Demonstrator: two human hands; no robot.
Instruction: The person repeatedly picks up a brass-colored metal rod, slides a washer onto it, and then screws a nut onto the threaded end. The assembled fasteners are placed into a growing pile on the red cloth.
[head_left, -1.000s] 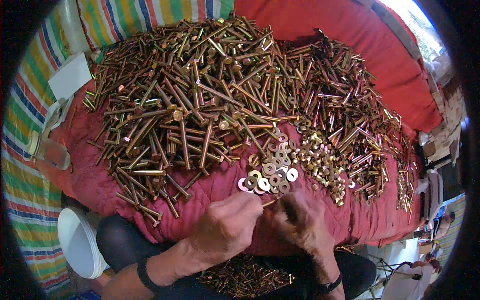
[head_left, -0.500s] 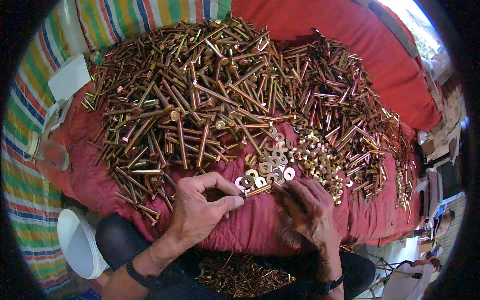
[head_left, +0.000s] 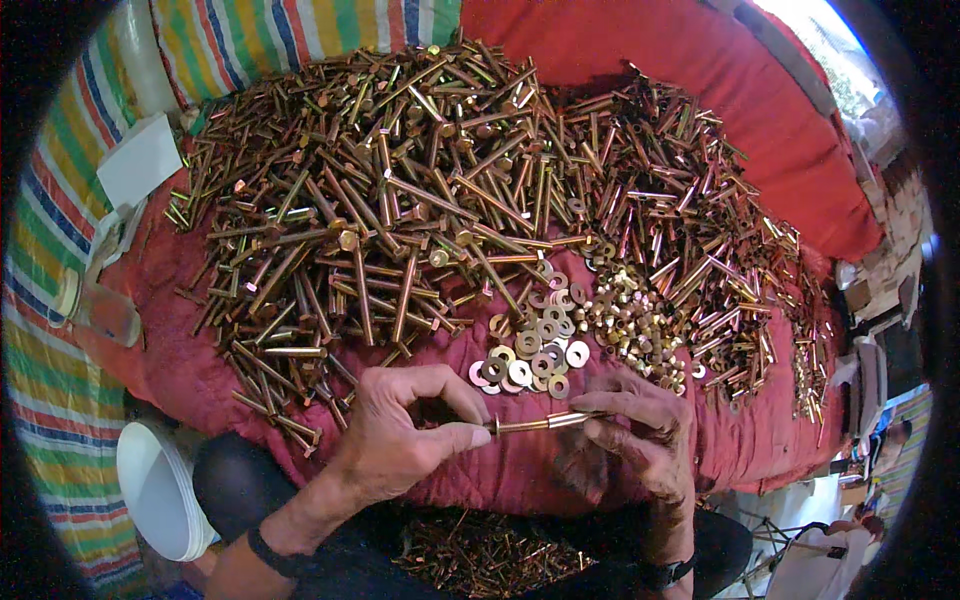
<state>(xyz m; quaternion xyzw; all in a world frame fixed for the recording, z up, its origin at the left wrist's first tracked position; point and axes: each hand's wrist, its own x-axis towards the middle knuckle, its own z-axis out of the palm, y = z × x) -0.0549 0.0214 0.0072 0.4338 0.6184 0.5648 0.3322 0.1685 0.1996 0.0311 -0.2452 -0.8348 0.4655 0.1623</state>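
In front of me, my left hand (head_left: 410, 425) pinches the head end of a brass-coloured bolt (head_left: 524, 427) between thumb and fingers. A washer (head_left: 497, 426) stands on the bolt close to those fingertips. My right hand (head_left: 640, 425) is closed on a metal sleeve (head_left: 568, 420) at the bolt's other end, lined up with the shaft. Whether the sleeve is around the bolt or only touching its tip, I cannot tell. Just beyond my hands lie loose flat washers (head_left: 528, 343), with small nuts (head_left: 628, 322) heaped to their right.
A large pile of bolts (head_left: 350, 190) covers the red padded cloth (head_left: 450, 480). Thinner metal tubes (head_left: 690, 200) heap up at the right. More hardware (head_left: 490, 555) lies below, between my legs. Stacked white tubs (head_left: 160, 490) and a clear jar (head_left: 105, 312) are at the left.
My right hand has shifted right and slightly down, and the sleeve now shows in its fingers at the bolt's end. The left hand has lowered slightly and keeps its pinch.
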